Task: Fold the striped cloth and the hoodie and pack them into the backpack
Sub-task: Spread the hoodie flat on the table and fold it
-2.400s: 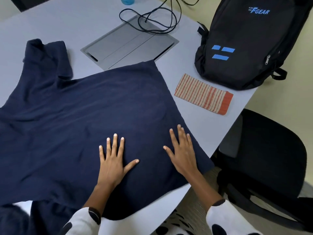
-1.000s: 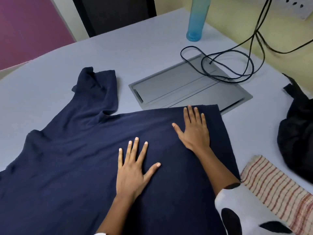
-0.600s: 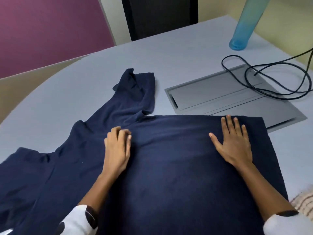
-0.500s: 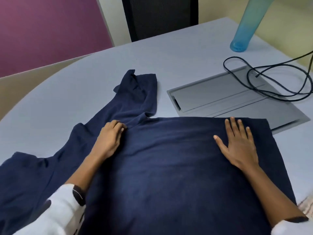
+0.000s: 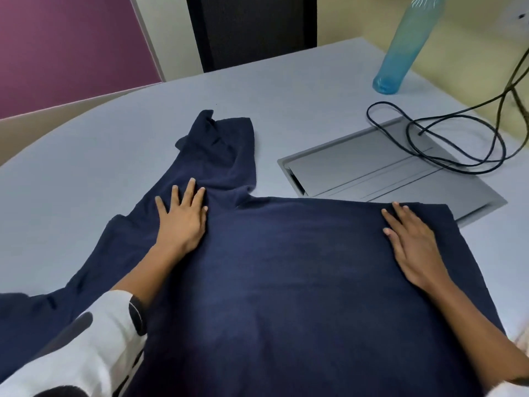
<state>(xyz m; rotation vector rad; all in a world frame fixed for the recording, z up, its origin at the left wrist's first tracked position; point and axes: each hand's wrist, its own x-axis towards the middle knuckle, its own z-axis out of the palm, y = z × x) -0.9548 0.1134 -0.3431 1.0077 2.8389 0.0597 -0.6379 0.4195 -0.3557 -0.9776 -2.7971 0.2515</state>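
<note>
The navy hoodie (image 5: 300,267) lies spread flat over the grey table (image 5: 86,173), one sleeve reaching toward the far side. My left hand (image 5: 181,219) rests flat with fingers spread on the cloth at the base of that sleeve. My right hand (image 5: 412,242) lies flat near the hoodie's far right corner. A sliver of the striped cloth (image 5: 522,343) shows at the right edge. The backpack is out of view.
A grey cable hatch (image 5: 372,170) is set into the table beyond the hoodie, with a looped black cable (image 5: 458,144) on it. A blue bottle (image 5: 400,53) stands at the far right. A dark chair back (image 5: 252,27) is behind the table.
My view swung left, away from the backpack and striped cloth. Both hands slid up the hoodie; the left hand, briefly curled at the sleeve base, now lies flat with fingers spread.
</note>
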